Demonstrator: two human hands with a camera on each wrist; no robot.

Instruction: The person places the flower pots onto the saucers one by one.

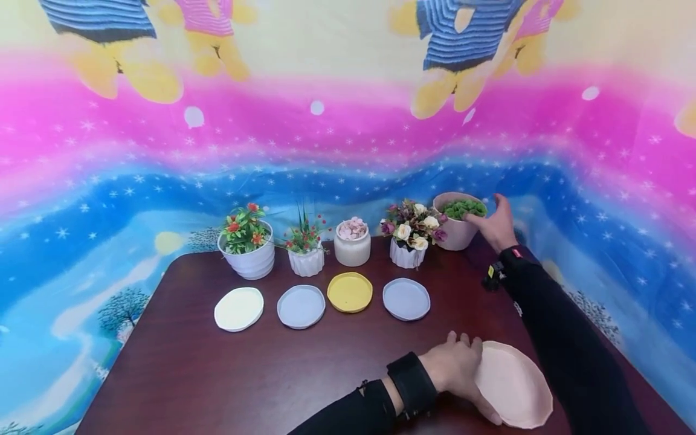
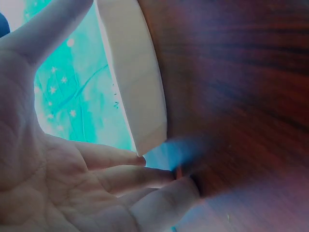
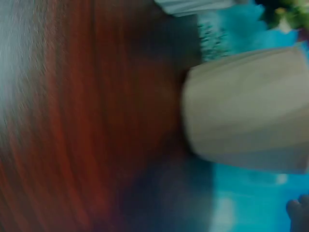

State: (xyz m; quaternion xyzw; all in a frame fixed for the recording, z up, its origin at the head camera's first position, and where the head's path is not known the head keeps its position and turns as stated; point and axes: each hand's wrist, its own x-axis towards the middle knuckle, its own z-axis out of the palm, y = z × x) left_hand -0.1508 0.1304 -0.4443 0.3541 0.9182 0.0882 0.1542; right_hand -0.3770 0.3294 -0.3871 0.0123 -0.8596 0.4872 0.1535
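Observation:
A large pale pink saucer (image 1: 513, 383) sits at the front right of the table. Along its left edge my left hand (image 1: 454, 368) is spread, thumb near the front and fingers at the far side. In the left wrist view the saucer's side wall (image 2: 135, 72) spans between the thumb and fingertips. At the back right stands a pale pink pot (image 1: 455, 234) holding a green succulent-like plant (image 1: 462, 209). My right hand (image 1: 497, 226) is at its right side, thumb overlapping the rim and fingers spread apart. The right wrist view shows the pot (image 3: 246, 111) blurred, with a fingertip at the corner.
Along the back stand a white pot (image 1: 250, 257) with red-orange flowers, a small white pot (image 1: 307, 261) of red berries, a cream pot (image 1: 352, 249) and a fluted pot (image 1: 406, 257). Before them lie white (image 1: 239, 309), grey (image 1: 301, 307), yellow (image 1: 350, 292) and another grey saucer (image 1: 406, 299).

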